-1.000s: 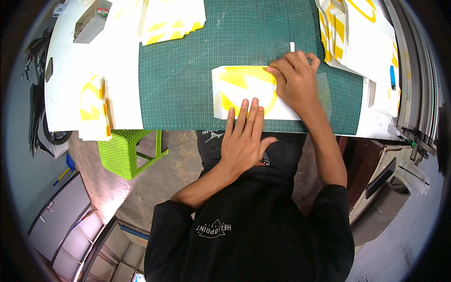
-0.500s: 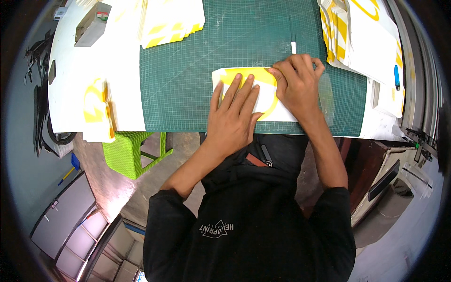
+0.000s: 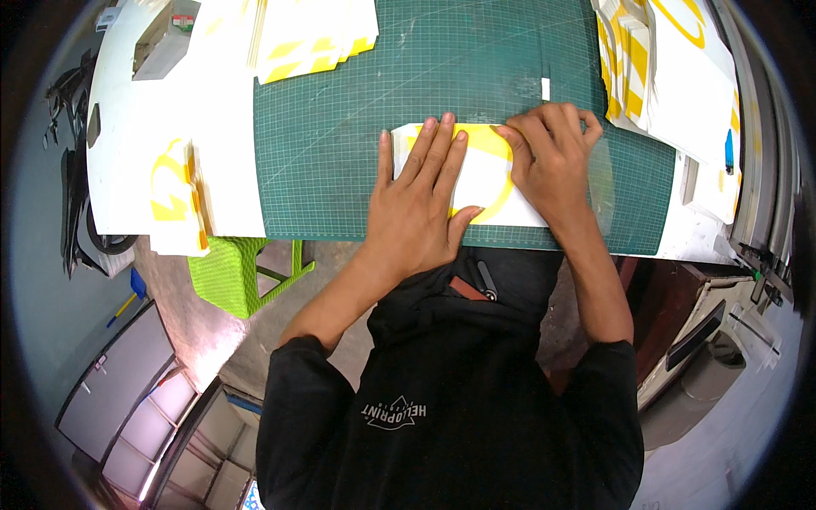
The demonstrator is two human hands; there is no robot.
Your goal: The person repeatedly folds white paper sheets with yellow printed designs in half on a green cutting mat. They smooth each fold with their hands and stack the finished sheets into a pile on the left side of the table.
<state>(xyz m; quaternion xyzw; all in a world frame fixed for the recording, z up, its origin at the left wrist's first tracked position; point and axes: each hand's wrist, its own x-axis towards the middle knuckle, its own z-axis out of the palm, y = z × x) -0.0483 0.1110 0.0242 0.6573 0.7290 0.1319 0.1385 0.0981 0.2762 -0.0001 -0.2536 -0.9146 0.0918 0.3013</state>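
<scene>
A white-and-yellow folded paper piece (image 3: 487, 177) lies flat on the green cutting mat (image 3: 323, 170), close to the table's front edge. Spread over its left part is my left hand (image 3: 408, 204), palm down, with the fingers stretched toward the far edge and the thumb out to the right. My right hand (image 3: 557, 157) is curled at the piece's far right corner, with thumb and forefinger pinched on the edge there. The right hand covers the right end of the paper. A small white scrap (image 3: 546, 88) lies on the mat just beyond the right hand.
Stacks of similar white-and-yellow sheets lie far left (image 3: 319, 42), far right (image 3: 625, 68) and at the left front edge (image 3: 177, 200). A grey box (image 3: 166, 42) stands at the back left. Below the table is a green stool (image 3: 225, 272). A translucent strip (image 3: 602, 187) lies beside my right wrist.
My left hand has shifted a little left and farther forward on the paper, its fingers reaching past the far edge. My right hand keeps its pinch at the corner.
</scene>
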